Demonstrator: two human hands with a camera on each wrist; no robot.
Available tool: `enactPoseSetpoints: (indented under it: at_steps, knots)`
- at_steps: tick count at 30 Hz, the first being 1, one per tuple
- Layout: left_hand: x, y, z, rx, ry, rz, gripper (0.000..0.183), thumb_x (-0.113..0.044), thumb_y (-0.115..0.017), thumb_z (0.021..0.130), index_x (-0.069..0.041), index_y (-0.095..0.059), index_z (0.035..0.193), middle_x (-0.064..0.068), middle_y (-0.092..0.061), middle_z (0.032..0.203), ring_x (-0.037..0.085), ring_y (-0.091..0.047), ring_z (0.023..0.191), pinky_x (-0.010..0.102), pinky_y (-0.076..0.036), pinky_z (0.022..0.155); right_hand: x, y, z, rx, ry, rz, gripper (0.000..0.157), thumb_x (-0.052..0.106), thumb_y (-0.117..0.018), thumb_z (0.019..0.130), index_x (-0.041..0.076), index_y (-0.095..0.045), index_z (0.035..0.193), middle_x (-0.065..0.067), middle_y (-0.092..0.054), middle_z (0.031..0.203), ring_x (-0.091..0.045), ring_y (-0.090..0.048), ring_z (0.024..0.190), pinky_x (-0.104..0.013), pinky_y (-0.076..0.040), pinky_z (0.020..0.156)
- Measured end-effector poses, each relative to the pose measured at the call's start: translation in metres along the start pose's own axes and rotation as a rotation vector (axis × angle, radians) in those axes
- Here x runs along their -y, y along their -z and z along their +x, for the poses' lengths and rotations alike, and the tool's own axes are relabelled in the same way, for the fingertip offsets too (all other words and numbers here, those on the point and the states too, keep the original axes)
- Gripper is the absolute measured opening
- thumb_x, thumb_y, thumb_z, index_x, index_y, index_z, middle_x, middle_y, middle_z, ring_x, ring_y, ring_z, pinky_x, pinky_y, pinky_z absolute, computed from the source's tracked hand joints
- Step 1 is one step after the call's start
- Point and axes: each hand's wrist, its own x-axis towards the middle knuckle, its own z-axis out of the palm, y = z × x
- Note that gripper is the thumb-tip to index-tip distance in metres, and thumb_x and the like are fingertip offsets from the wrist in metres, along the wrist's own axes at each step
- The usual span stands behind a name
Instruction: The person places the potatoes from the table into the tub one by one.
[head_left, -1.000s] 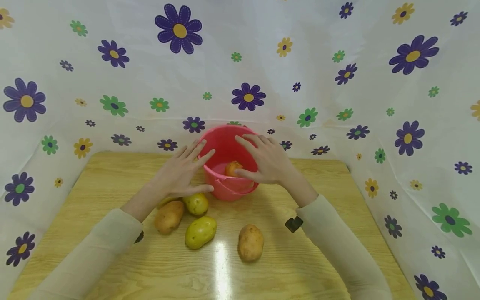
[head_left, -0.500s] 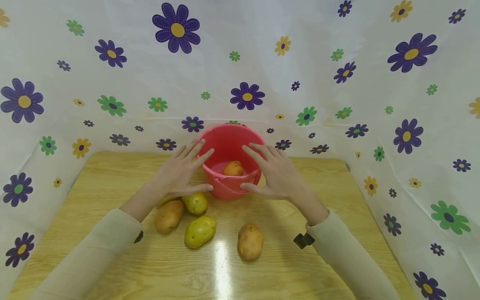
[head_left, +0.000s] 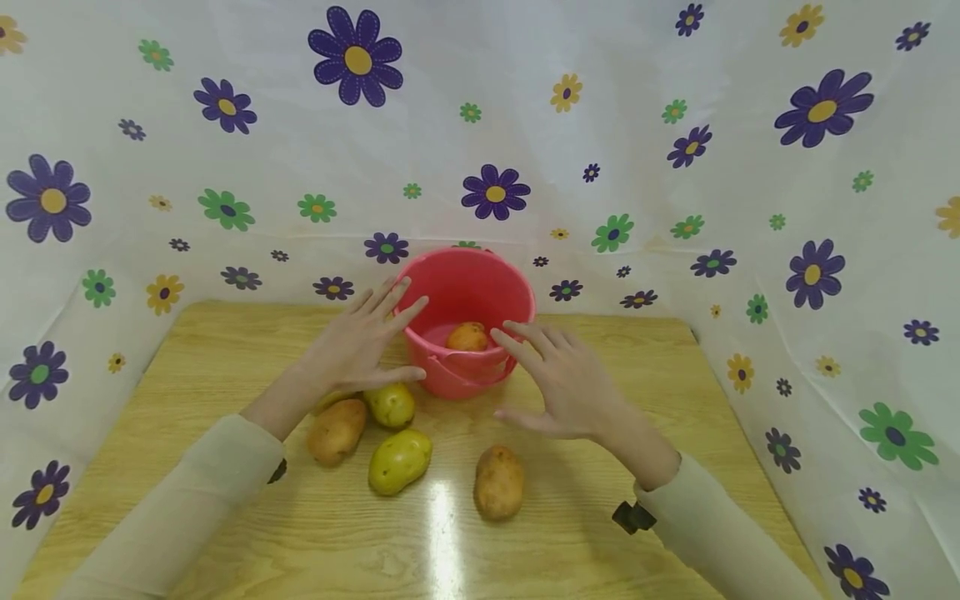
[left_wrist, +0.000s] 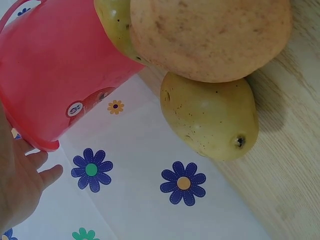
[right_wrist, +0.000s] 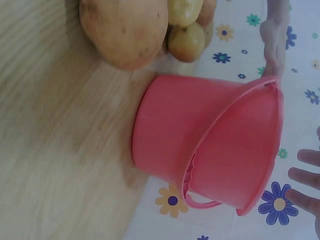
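Observation:
A pink bucket (head_left: 467, 312) stands at the back of the table, with a brown potato (head_left: 467, 337) inside. My left hand (head_left: 360, 346) has its fingers straight and spread at the bucket's left rim. To the bucket's right front, my right hand (head_left: 570, 383) hovers with spread fingers and holds nothing. Below the left hand lie a brown potato (head_left: 337, 432) and a smooth yellow-green fruit (head_left: 392, 406); another yellowish piece is mostly hidden there. In the left wrist view, a speckled yellow fruit (left_wrist: 210, 117) shows a dark end. Nearer lie a yellow-green fruit (head_left: 401, 462) and a potato (head_left: 499, 482).
The wooden table (head_left: 615, 533) reaches a white flower-printed cloth (head_left: 420, 150) that hangs behind and on both sides. The bucket's handle (right_wrist: 212, 130) hangs down along its front side.
My right hand has drawn back from over the bucket's mouth, moving right and toward me, so the potato inside shows fully. The left hand has stayed in place.

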Motion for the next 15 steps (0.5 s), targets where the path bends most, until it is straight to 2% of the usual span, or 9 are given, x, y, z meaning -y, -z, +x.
enactPoseSetpoints:
  at_steps: [5,10,15]
  knots:
    - [0.001,-0.001,0.001,0.014,0.005,0.001,0.106,-0.081,-0.051,0.090,-0.021,-0.018,0.170,0.017,-0.012,0.179,0.041,-0.006,0.167,0.065,-0.022,0.132,0.009,-0.001,-0.011,-0.024,0.019,0.029,0.095,0.085,-0.029,0.096,0.014,-0.049,0.156,-0.013,-0.058,0.154,-0.035,-0.060,0.134,-0.055,-0.057,0.103]
    - [0.001,-0.001,0.001,0.011,0.006,-0.008,0.106,-0.082,-0.052,0.090,-0.022,-0.019,0.170,0.016,-0.010,0.179,0.039,-0.004,0.167,0.063,-0.021,0.133,0.014,-0.005,-0.021,-0.062,0.081,0.005,0.091,0.082,-0.040,0.096,0.012,-0.052,0.154,-0.013,-0.062,0.149,-0.033,-0.063,0.130,-0.052,-0.058,0.099]
    - [0.001,-0.001,0.001,0.011,0.008,-0.006,0.106,-0.082,-0.051,0.090,-0.022,-0.019,0.170,0.015,-0.009,0.179,0.039,-0.004,0.168,0.063,-0.021,0.133,0.020,-0.011,-0.032,-0.029,0.118,-0.018,0.092,0.081,-0.050,0.092,0.013,-0.051,0.155,-0.012,-0.064,0.147,-0.031,-0.065,0.128,-0.048,-0.061,0.097]
